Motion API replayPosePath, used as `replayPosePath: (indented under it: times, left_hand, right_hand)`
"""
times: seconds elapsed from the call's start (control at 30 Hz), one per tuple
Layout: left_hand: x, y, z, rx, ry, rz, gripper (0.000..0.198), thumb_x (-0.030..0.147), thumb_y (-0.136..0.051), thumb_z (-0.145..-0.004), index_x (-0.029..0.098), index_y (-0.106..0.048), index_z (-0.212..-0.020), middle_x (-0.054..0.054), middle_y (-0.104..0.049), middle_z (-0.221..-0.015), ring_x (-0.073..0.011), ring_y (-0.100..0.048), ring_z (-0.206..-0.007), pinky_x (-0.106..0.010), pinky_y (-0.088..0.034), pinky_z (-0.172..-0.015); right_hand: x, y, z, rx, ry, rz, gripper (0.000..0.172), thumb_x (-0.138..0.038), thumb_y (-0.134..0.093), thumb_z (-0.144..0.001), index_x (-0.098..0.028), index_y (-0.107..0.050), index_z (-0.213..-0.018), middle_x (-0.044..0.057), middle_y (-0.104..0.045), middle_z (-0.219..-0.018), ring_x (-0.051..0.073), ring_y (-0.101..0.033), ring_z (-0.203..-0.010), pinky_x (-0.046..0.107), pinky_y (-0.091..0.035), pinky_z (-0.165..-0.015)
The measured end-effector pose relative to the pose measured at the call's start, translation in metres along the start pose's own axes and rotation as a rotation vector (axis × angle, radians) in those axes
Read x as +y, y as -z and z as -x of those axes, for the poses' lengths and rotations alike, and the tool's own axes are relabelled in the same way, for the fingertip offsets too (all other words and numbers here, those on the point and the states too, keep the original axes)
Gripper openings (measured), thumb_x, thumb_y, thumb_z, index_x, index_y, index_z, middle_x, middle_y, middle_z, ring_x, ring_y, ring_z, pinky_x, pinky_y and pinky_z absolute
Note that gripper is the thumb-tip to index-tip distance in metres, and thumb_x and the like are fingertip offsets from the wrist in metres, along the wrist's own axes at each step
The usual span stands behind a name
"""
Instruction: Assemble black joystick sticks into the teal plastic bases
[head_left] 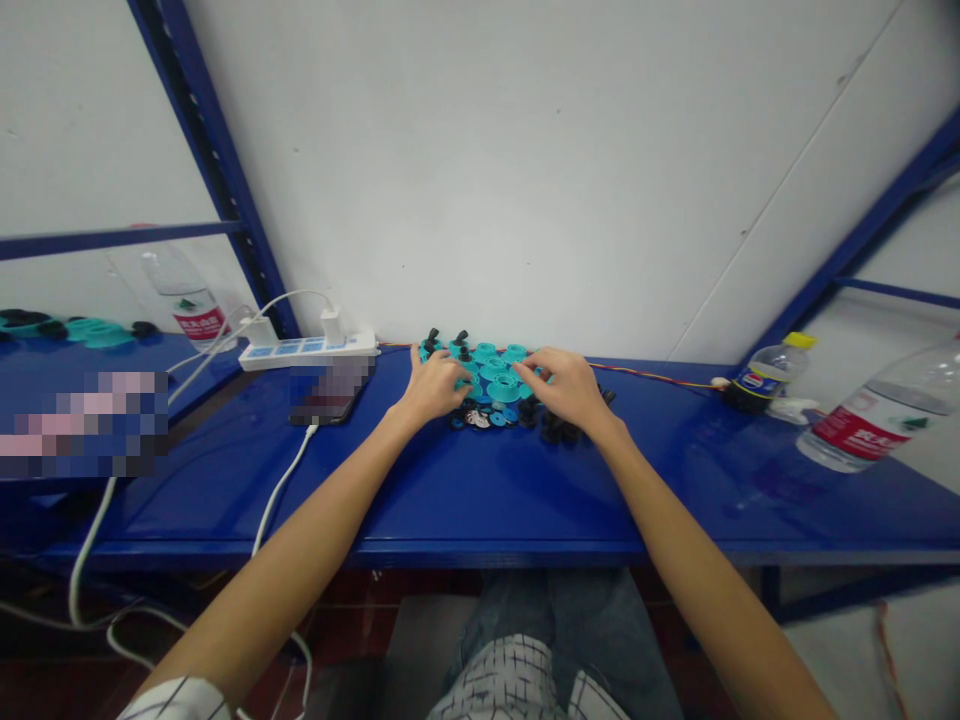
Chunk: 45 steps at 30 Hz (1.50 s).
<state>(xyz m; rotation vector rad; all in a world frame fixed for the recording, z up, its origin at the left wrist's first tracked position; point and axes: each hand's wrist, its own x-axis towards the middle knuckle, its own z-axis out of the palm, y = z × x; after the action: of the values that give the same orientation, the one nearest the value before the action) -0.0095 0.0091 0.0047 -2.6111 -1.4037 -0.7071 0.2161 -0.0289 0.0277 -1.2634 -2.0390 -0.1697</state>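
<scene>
Several turquoise plastic cup-like parts (504, 388) stand bunched on the blue table against the wall. My left hand (435, 385) lies at the left side of the bunch, thumb stretched away from the bent fingers, which touch the nearest parts. From the right, my right hand (568, 385) reaches in with its fingers apart, fingertips at the turquoise rims. I see nothing clearly gripped in either hand, though some fingertips are hidden. Small blue and white discs (480, 416) lie in front of the bunch. Dark black parts (556, 428) sit beneath and beside my right hand.
On the left are a white power strip (307, 350) and a phone (334, 388) with a white cable (285, 480). A cola bottle (769, 375) and a large water bottle (877, 420) stand at right. Thin coloured wires (645, 374) run along the wall.
</scene>
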Motion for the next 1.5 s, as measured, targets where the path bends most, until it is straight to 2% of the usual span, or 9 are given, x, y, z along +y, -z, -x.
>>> replayPosePath:
  times: [0.13,0.23,0.37,0.47,0.7,0.9,1.17,1.33,1.5]
  left_hand:
    - [-0.006,0.001,0.0,0.09,0.055,0.005,0.031,0.034,-0.054,-0.089,0.022,-0.07,-0.113,-0.012,-0.07,-0.118,-0.0318,-0.054,-0.121,-0.063,-0.02,-0.109]
    - [-0.01,0.002,0.0,0.136,0.104,-0.018,0.032,0.033,-0.051,-0.091,0.021,-0.069,-0.114,-0.012,-0.07,-0.118,-0.0298,-0.059,-0.115,-0.054,-0.03,-0.106]
    - [-0.01,0.005,-0.001,0.136,0.125,0.004,0.03,0.028,-0.051,-0.09,0.02,-0.07,-0.111,-0.01,-0.073,-0.111,-0.0279,-0.062,-0.108,-0.043,-0.039,-0.097]
    - [-0.007,0.008,-0.002,0.185,0.137,0.034,0.028,0.025,-0.052,-0.09,0.019,-0.071,-0.109,-0.008,-0.074,-0.107,-0.0243,-0.065,-0.101,-0.037,-0.043,-0.091]
    - [-0.007,0.008,-0.002,0.242,0.142,0.032,0.024,0.023,-0.052,-0.09,0.019,-0.072,-0.102,-0.007,-0.075,-0.102,-0.0227,-0.066,-0.098,-0.035,-0.044,-0.088]
    - [-0.007,0.007,-0.001,0.259,0.155,0.046,0.027,0.024,-0.053,-0.09,0.018,-0.069,-0.111,-0.008,-0.073,-0.107,-0.0233,-0.065,-0.102,-0.036,-0.044,-0.09]
    - [-0.002,0.002,0.0,0.293,0.114,0.115,0.061,0.051,-0.061,-0.086,0.012,-0.056,-0.132,-0.015,-0.063,-0.129,-0.0277,-0.059,-0.118,-0.04,-0.043,-0.101]
    - [0.004,-0.002,0.0,0.237,0.031,0.152,0.052,0.048,-0.064,-0.084,0.015,-0.061,-0.124,-0.013,-0.065,-0.127,-0.027,-0.059,-0.118,-0.04,-0.044,-0.102]
    - [0.007,-0.003,-0.001,0.281,-0.051,0.198,0.044,0.047,-0.065,-0.082,0.017,-0.065,-0.115,-0.011,-0.068,-0.121,-0.0264,-0.061,-0.113,-0.039,-0.046,-0.099]
  right_hand:
    - [-0.005,0.0,-0.011,0.025,-0.019,-0.037,0.032,-0.04,-0.052,-0.092,-0.018,-0.071,-0.079,0.006,-0.072,-0.08,0.015,-0.059,-0.067,0.027,-0.04,-0.069]
    - [-0.011,-0.007,-0.036,-0.077,-0.039,0.035,0.029,-0.039,-0.054,-0.09,-0.019,-0.074,-0.085,0.005,-0.074,-0.084,0.017,-0.062,-0.07,0.027,-0.04,-0.067]
    - [-0.017,-0.032,-0.079,-0.303,-0.039,0.152,0.027,-0.037,-0.056,-0.088,-0.021,-0.075,-0.098,0.006,-0.076,-0.096,0.02,-0.067,-0.086,0.027,-0.043,-0.071]
    - [-0.02,-0.058,-0.101,-0.415,-0.074,0.251,0.036,-0.044,-0.055,-0.088,-0.023,-0.071,-0.113,0.008,-0.074,-0.107,0.024,-0.067,-0.097,0.029,-0.047,-0.076]
    - [-0.027,-0.092,-0.109,-0.456,-0.051,0.337,0.028,-0.032,-0.059,-0.086,-0.022,-0.073,-0.107,0.013,-0.073,-0.108,0.027,-0.067,-0.101,0.032,-0.049,-0.082]
    - [-0.022,-0.078,-0.106,-0.309,-0.101,0.295,0.033,-0.036,-0.047,-0.091,-0.025,-0.072,-0.109,0.009,-0.074,-0.109,0.027,-0.066,-0.102,0.033,-0.048,-0.079]
    - [-0.018,-0.037,-0.067,-0.05,-0.114,0.036,0.021,-0.033,-0.056,-0.083,-0.023,-0.072,-0.092,0.004,-0.074,-0.083,0.019,-0.064,-0.073,0.028,-0.043,-0.067]
    - [-0.019,-0.027,-0.041,-0.026,-0.062,-0.215,0.017,-0.027,-0.061,-0.079,-0.02,-0.069,-0.091,0.0,-0.07,-0.078,0.013,-0.056,-0.06,0.025,-0.041,-0.062]
    - [-0.024,-0.023,-0.034,-0.018,-0.082,-0.33,0.014,-0.024,-0.061,-0.078,-0.019,-0.068,-0.089,-0.001,-0.067,-0.073,0.012,-0.057,-0.059,0.024,-0.042,-0.061]
